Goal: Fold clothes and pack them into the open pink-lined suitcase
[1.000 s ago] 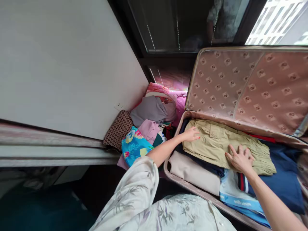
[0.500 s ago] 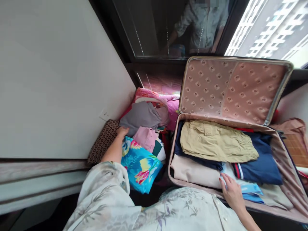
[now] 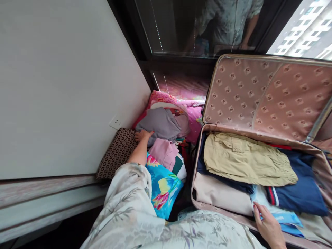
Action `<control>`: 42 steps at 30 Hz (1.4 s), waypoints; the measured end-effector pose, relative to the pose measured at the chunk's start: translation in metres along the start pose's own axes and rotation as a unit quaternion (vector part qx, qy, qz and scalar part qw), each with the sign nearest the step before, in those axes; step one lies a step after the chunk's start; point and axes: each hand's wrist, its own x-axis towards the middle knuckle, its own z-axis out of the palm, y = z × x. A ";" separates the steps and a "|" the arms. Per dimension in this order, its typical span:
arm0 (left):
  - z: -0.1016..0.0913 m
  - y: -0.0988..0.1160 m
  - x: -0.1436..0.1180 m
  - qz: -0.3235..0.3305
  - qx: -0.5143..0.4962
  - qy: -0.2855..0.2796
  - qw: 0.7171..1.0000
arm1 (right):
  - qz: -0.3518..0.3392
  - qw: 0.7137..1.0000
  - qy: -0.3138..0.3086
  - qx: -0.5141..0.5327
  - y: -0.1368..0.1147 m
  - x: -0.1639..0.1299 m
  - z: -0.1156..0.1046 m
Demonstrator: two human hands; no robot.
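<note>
Left hand on the grey garment in the pile, right hand at the suitcase's near edge

Head view: the left hand point(image 3: 144, 135) reaches out to the folded grey cloth garment point(image 3: 161, 123) atop the heap of clothes beside the wall, fingers resting on its near-left edge, seemingly curled to grip, though the hold is partly hidden. The garment's long axis runs left to right, just beyond a folded pink cloth point(image 3: 164, 153) and a blue floral fabric point(image 3: 162, 184). The right hand point(image 3: 269, 226) lies well apart, fingers loosely spread on a light blue cloth point(image 3: 284, 219) at the near edge of the open pink-lined suitcase point(image 3: 267, 97).
</note>
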 end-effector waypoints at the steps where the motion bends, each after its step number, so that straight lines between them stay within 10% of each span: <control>1: 0.002 0.003 0.004 0.007 0.025 0.022 0.999 | 0.003 1.000 -0.002 0.002 -0.001 0.000 -0.001; 6: 0.014 0.031 0.038 0.170 0.112 0.000 0.979 | 0.024 0.999 -0.022 0.011 -0.003 -0.001 -0.004; 14: 0.016 0.070 0.083 0.149 0.153 -0.071 0.974 | 0.051 0.998 -0.037 0.024 -0.003 -0.004 -0.004; 23: 0.028 0.062 0.058 0.178 0.232 0.001 0.956 | 0.058 0.997 -0.036 0.024 -0.003 -0.005 -0.002; 34: -0.006 0.022 0.038 0.234 0.233 -0.034 0.943 | 0.053 0.998 -0.025 0.022 -0.003 -0.002 0.004; 42: -0.023 0.043 -0.009 0.279 0.245 -0.088 0.925 | 0.033 0.999 -0.003 0.008 -0.006 0.002 0.007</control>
